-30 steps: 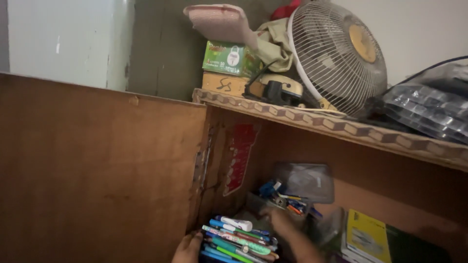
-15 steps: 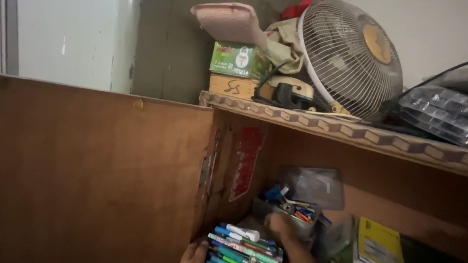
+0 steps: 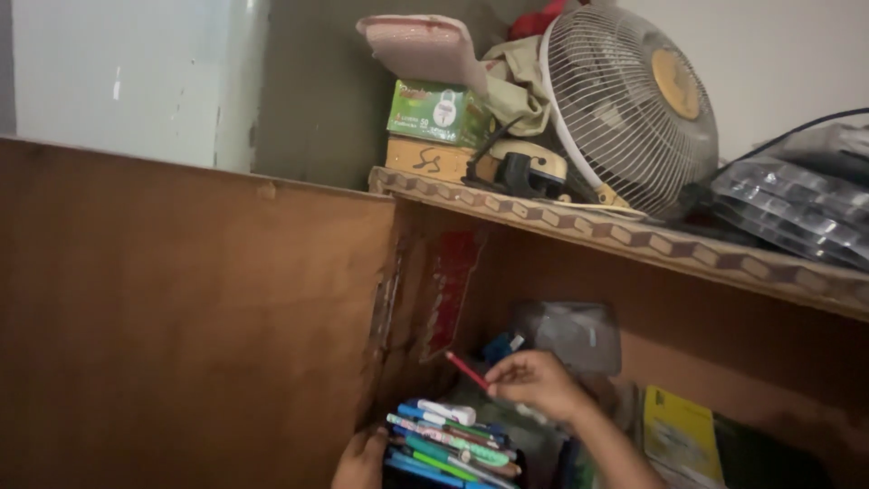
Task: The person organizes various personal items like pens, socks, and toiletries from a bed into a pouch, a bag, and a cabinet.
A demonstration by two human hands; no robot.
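Observation:
Inside the open wooden cupboard, my right hand (image 3: 536,381) is raised and pinches a red pen (image 3: 467,369) that points up and to the left. Below it, my left hand (image 3: 359,456) grips the left side of a bundle of pens and markers (image 3: 450,442), blue, green and white, at the bottom edge of the view. Behind my right hand a container of pens (image 3: 503,348) is mostly hidden.
The cupboard door (image 3: 181,317) stands open on the left. On the cupboard top (image 3: 634,237) sit a table fan (image 3: 625,100), a green box (image 3: 434,110), cloth and clear plastic trays (image 3: 797,204). A yellow booklet (image 3: 681,435) and a clear plastic bag (image 3: 570,330) lie inside.
My right hand has come up out of the pen container holding a red pen. My left hand stays on the bundle of pens. The view shifted slightly.

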